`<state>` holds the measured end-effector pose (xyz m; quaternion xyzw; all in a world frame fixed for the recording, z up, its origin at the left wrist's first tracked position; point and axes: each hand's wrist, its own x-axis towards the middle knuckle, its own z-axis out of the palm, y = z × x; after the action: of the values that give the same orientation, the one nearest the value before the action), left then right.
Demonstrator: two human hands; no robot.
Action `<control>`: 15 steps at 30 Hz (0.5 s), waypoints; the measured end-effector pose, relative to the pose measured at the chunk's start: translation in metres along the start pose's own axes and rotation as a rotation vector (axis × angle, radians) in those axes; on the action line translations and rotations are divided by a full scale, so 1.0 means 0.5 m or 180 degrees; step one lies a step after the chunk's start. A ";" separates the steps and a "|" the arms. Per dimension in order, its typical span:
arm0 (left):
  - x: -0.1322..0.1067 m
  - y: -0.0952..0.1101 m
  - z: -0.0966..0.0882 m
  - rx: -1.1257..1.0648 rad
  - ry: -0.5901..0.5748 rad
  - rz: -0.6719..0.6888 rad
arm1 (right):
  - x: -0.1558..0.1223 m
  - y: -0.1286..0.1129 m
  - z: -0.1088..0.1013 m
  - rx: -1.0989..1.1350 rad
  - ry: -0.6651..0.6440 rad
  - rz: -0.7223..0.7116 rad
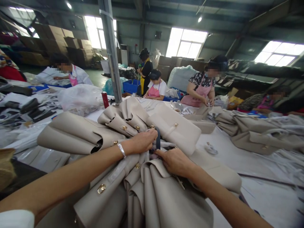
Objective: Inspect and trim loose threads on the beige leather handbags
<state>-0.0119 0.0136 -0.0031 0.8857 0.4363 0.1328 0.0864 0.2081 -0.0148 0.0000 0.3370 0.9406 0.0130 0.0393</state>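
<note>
While the left hand (143, 141) curls closed on a dark strap (158, 139) at the centre of the frame, the right hand (174, 161) reaches to the strap's lower end, its thumb and forefinger drawn close together. Whether these fingertips pinch the strap or only rest against it cannot be told, since the spot between the hands is crowded and partly hidden. The strap rises as a narrow, curved band amid a cluster of beige bags (163, 190), which fan outward from it across the centre and lower centre of the frame. Gold clasps (101, 189) show on several bags, and a silvery bracelet (121, 150) circles the left wrist. Bare tabletop (268, 193) appears at the lower right; a red can (105, 99) stands near the foot of a metal post (111, 53), left of centre. At the upper right of centre, a co-worker in a pink apron (200, 91) handles other pieces.

The step in hand is judged to be the handling of the strap among the gathered bags. Its next move seems to call for a steady left hold, a sure right-hand pinch low on the band, and loose bag edges kept clear of the fingers.
</note>
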 end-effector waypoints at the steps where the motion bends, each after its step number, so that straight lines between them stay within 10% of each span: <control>1: -0.007 0.014 0.001 0.0437 0.0056 0.0191 | -0.004 0.007 -0.001 -0.0021 0.0036 -0.0045; 9: -0.060 0.119 0.027 0.1711 -0.0113 -0.0214 | -0.025 0.030 0.029 0.2479 0.0720 0.0545; 15: -0.029 0.067 0.063 0.1243 -0.0049 -0.0538 | -0.009 0.020 0.043 0.3276 0.0981 0.0608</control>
<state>0.0146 -0.0196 -0.0263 0.8469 0.5259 0.0313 -0.0728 0.2195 -0.0098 -0.0208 0.3908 0.7855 -0.3964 -0.2704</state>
